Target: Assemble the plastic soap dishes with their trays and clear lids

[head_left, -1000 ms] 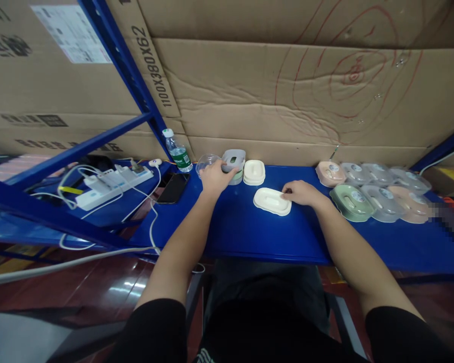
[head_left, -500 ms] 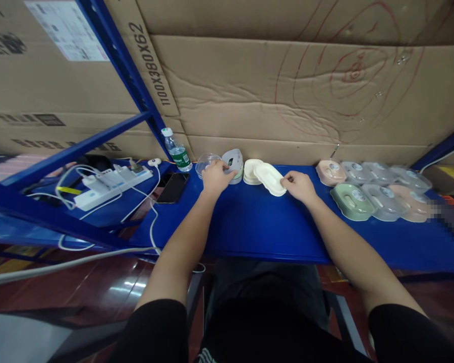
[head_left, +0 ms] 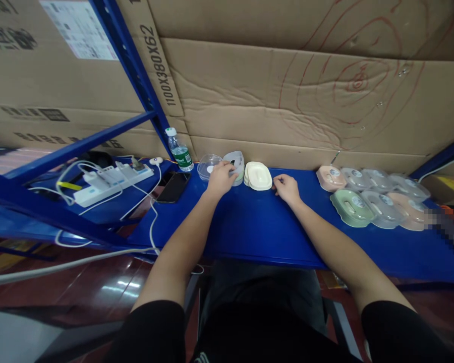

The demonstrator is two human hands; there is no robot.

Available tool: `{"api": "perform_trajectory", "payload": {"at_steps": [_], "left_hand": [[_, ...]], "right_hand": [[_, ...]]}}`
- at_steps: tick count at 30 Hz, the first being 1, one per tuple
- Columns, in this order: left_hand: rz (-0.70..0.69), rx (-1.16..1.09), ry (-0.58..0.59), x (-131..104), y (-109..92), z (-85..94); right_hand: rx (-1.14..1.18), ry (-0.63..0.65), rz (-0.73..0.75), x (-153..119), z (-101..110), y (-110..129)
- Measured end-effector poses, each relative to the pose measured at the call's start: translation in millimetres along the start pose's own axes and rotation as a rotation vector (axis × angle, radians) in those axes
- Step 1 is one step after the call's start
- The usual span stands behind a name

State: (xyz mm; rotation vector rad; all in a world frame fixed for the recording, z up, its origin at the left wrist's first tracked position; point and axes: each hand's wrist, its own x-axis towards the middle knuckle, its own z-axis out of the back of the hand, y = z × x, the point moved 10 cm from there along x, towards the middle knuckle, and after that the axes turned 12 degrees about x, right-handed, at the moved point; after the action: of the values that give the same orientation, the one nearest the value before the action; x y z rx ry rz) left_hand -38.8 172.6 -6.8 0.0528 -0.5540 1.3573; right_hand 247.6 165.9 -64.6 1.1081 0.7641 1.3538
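Note:
Cream-coloured dishes (head_left: 259, 176) lie stacked near the back of the blue table (head_left: 261, 227). Just right of them is my right hand (head_left: 286, 188), its fingers curled near the stack's edge; whether they pinch anything is too small to tell. My left hand (head_left: 221, 177) reaches over the gap between the clear round lids (head_left: 208, 166) and the grey and green containers (head_left: 237, 160). Its fingers are bent toward the grey one, and their tips are partly hidden, so a grip cannot be made out.
Lidded boxes in pink, grey and green (head_left: 352, 206) stand in two rows at the right. A water bottle (head_left: 181, 155), a dark phone (head_left: 174, 187) and a power strip (head_left: 109, 186) with cables are at the left. Cardboard (head_left: 227, 91) rises behind.
The cream dish that was tilted in my right hand now lies on the stack. My right hand has moved slightly left and down. My left hand remains by the containers.

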Motion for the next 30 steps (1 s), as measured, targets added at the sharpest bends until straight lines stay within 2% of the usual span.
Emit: {"api": "perform_trajectory", "payload": {"at_steps": [5, 13, 18, 21, 25, 30], "left_hand": [[-0.006, 0.017, 0.023, -1.6, -2.7, -1.4], [-0.02, 0.025, 0.031, -3.0, -4.4, -3.0], [-0.038, 0.026, 0.019, -2.1, -3.9, -3.8], [-0.043, 0.022, 0.016, -2.0, -4.0, -3.9], [-0.039, 0.021, 0.022, -2.6, -5.3, -3.1], [-0.059, 0.021, -0.002, -3.1, -8.8, 3.2]], "right_hand": [[-0.081, 0.075, 0.135, -9.8, -8.2, 12.0], [-0.293, 0.094, 0.392, -34.0, -21.4, 38.8], [-0.329, 0.062, 0.384, -26.6, -20.0, 37.2], [-0.334, 0.143, 0.411, -25.3, -26.2, 37.3], [-0.325, 0.258, 0.527, -32.9, -37.9, 42.5], [-0.359, 0.28, 0.538, -35.0, -42.0, 40.2]]}}
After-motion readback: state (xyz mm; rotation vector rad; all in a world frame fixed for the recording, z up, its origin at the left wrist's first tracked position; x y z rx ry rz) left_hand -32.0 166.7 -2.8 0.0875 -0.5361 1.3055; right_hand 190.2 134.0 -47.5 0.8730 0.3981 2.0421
